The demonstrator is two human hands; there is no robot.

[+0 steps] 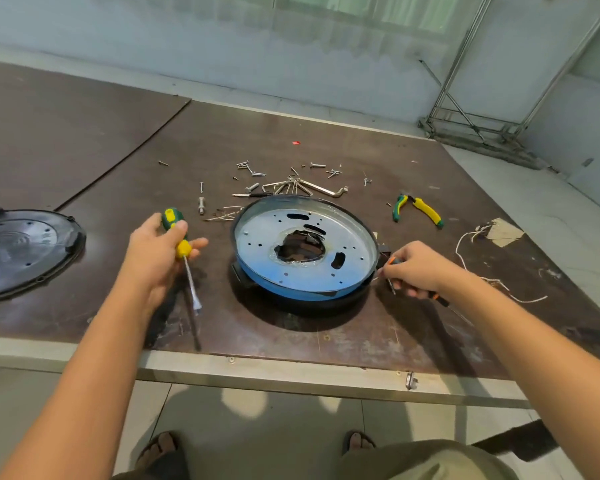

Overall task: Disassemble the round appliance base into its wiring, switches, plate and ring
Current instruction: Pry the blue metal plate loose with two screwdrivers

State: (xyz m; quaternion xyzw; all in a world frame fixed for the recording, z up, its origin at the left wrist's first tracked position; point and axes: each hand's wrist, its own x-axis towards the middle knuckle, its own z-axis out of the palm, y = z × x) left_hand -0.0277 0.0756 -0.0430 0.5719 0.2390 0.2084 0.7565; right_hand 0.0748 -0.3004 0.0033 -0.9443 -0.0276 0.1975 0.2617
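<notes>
Head view: left grip (156, 258) clenches green-yellow screwdriver (182, 249) left of round base (305, 251), tilted at surface (326, 341) centre; right grip (413, 268) holds orange screwdriver (394, 261) at its right rim. Lever gently, brace base first. Beyond: screws (317, 165), pliers (418, 209).

Single cam, head-worn, wide-angle w/ bowed lines. Stands at table (326, 344) near edge, faces fwd & down across it to far edge & wall (187, 46). Close: left arm (84, 358) & right arm (516, 341) enter from bottom corners; floor (257, 420) shows below near edge.
</notes>
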